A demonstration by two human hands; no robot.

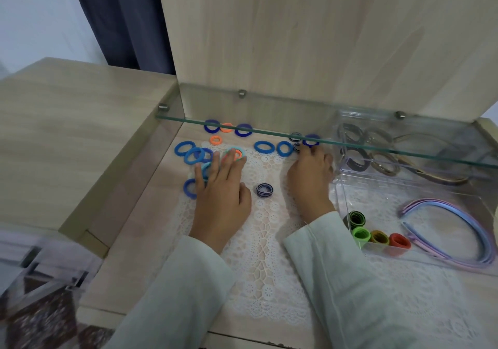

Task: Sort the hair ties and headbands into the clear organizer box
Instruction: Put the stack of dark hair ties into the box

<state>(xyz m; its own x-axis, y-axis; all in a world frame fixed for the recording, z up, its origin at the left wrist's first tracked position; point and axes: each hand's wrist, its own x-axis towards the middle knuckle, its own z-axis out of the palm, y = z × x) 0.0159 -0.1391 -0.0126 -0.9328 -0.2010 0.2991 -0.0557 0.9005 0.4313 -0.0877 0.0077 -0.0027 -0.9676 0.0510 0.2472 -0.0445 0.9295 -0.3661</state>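
Observation:
Several blue hair ties (264,146) and orange hair ties (215,140) lie scattered on a white lace mat (258,254). My left hand (221,195) lies flat with straight fingers over a pile of light blue and orange ties (237,153). My right hand (310,179) reaches to a dark blue tie (310,141) by the glass shelf; its fingertips are curled there, the grip hidden. A striped navy tie (264,190) sits between the hands. The clear organizer box (350,187) at the right holds green, brown and red ties (380,237) and pastel headbands (455,230).
A glass shelf (350,140) crosses above the back of the work area, reflecting the box's contents. A wooden panel (310,38) rises behind it. A wooden tabletop (67,133) lies to the left, with a dark curtain (121,17) beyond.

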